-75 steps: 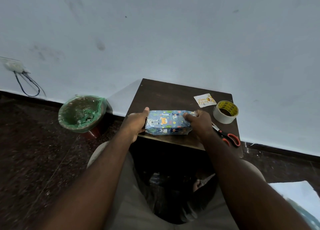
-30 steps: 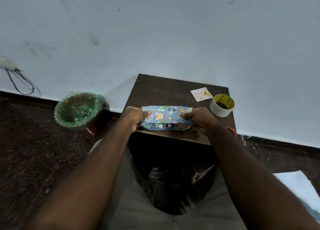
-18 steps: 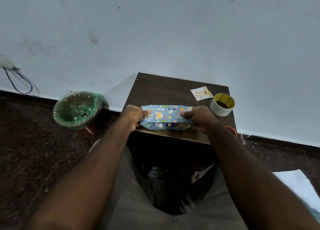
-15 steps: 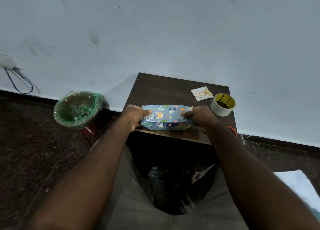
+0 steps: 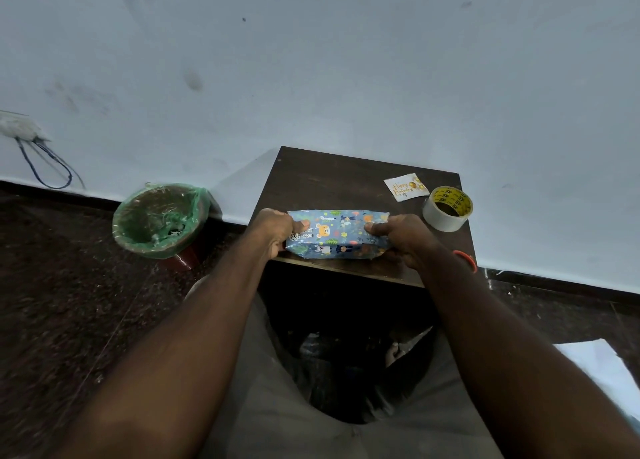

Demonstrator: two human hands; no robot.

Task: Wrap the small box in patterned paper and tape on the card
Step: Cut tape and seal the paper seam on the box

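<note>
The small box [image 5: 337,233], covered in blue paper with cartoon animals, lies near the front edge of a dark wooden table [image 5: 332,185]. My left hand [image 5: 277,231] grips its left end, thumb on top. My right hand [image 5: 403,237] grips its right end the same way. The paper sticks out a little at both ends. A white card [image 5: 405,187] with gold lettering lies at the back right of the table. A roll of tape [image 5: 447,208] stands beside the card.
An orange scissor handle [image 5: 465,259] shows behind my right wrist. A bin with a green liner [image 5: 157,219] stands on the floor to the left. The wall rises right behind the table. White paper [image 5: 602,368] lies on the floor at right.
Both hands have shifted from pressing the box ends to gripping them with thumbs on top. Over the last second the box and hands have stayed almost still.
</note>
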